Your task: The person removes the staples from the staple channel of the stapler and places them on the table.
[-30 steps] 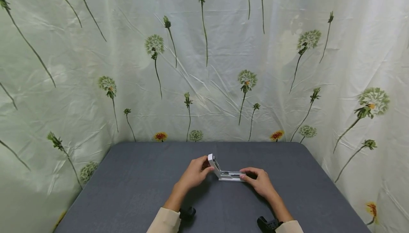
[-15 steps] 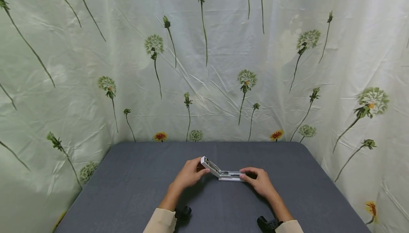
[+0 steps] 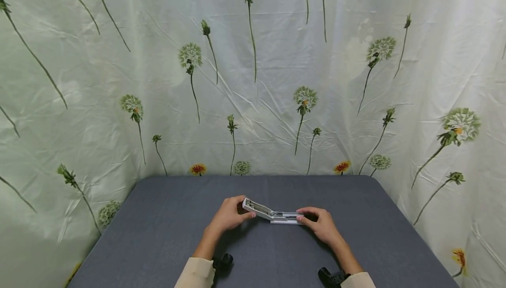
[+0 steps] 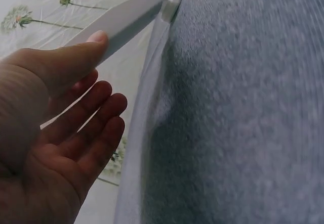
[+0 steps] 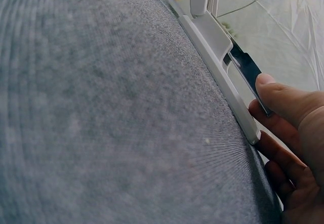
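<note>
A white and grey stapler (image 3: 283, 220) is opened wide at its hinge above the dark table. Its top arm (image 4: 132, 17) tilts up to the left, hollow underside facing upward in the head view. My left hand (image 3: 227, 216) pinches the free end of that arm between thumb and fingers, the other fingers loosely bent beneath. At the opposite end, my right hand (image 3: 322, 226) grips the base, which lies low along the cloth. In the right wrist view, the thumb presses a dark metal strip (image 5: 248, 70) over the base, with fingertips around the base's end.
Dark grey cloth covers the table (image 3: 170, 235), whose far edge meets a pale curtain (image 3: 253, 103) printed with dandelions. Black straps with devices (image 3: 332, 277) sit at both wrists, below beige sleeves (image 3: 196, 272).
My left hand has moved left and down, swinging the stapler's top arm from steeply raised to a shallow tilt. The right hand and the base have stayed in place.
</note>
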A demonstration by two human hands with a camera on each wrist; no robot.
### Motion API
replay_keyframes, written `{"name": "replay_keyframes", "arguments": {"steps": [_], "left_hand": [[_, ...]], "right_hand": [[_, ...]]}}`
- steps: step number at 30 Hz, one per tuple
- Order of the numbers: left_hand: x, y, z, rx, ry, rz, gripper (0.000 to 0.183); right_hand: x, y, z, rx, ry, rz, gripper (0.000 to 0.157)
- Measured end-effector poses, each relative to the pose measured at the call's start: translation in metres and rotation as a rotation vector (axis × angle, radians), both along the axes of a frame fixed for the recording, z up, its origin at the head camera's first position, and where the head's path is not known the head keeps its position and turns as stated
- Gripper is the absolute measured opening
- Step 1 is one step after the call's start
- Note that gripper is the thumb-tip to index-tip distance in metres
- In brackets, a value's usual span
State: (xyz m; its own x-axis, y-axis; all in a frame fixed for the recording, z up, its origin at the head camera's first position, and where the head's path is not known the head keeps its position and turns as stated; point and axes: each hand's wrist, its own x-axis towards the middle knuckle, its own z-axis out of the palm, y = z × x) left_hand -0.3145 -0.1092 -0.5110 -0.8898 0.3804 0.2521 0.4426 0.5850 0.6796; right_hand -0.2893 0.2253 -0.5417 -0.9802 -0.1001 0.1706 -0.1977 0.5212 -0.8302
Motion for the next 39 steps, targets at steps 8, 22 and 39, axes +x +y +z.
{"name": "replay_keyframes", "arguments": {"steps": [8,22,39], "left_hand": [[-0.004,-0.005,-0.004,-0.074,0.019,0.024,0.025],[0.003,-0.004,0.003,-0.102,0.029,0.066,0.055],[0.013,0.060,0.021,-0.190,0.306,0.124,0.022]], "right_hand": [[0.000,0.000,-0.001,-0.010,-0.011,0.003,0.021],[0.000,-0.001,0.000,-0.001,-0.017,-0.005,0.022],[0.000,-0.003,0.000,-0.007,-0.017,-0.031,0.021]]}}
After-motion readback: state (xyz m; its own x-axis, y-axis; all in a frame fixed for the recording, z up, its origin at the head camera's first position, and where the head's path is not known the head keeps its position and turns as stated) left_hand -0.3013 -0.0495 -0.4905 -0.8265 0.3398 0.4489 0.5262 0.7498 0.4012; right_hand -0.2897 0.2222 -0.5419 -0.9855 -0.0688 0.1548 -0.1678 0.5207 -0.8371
